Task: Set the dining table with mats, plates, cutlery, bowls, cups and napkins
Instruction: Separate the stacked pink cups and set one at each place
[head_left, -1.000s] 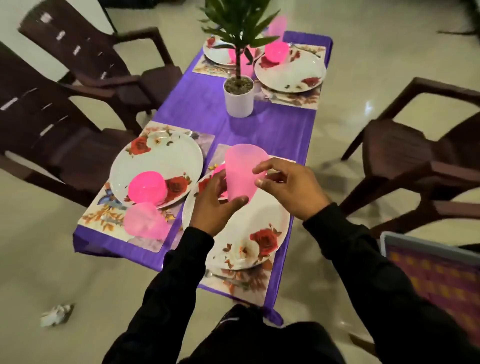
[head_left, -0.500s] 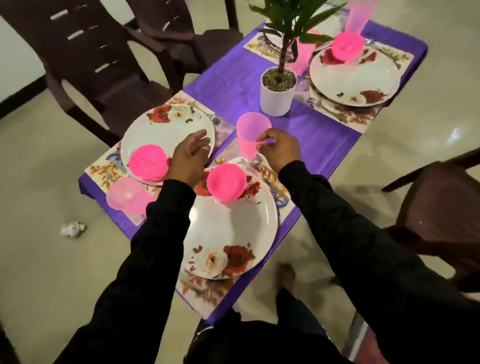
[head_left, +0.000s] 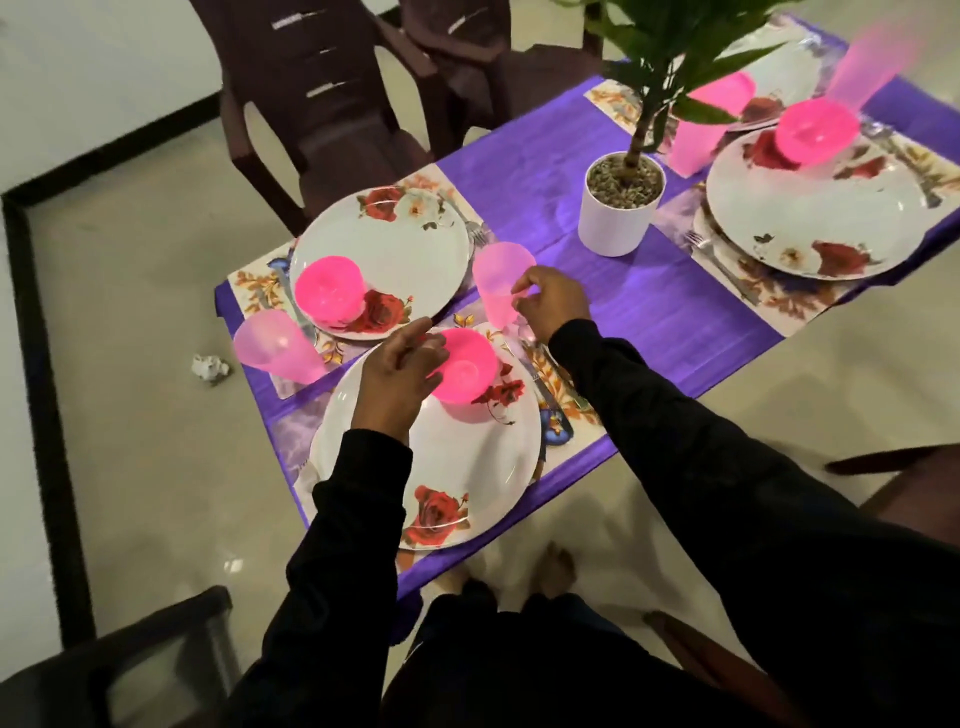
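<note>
Pink cup (head_left: 497, 285) at right hand's (head_left: 551, 306) fingertips

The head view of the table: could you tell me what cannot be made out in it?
- Cutlery by the near plate: partly hidden under the right hand and sleeve.
- Far cup: motion-blurred.
- Plant: top cut off by the frame edge.
- Farthest plate: hidden behind the plant's leaves.
- Napkins: none can be told apart.
</note>
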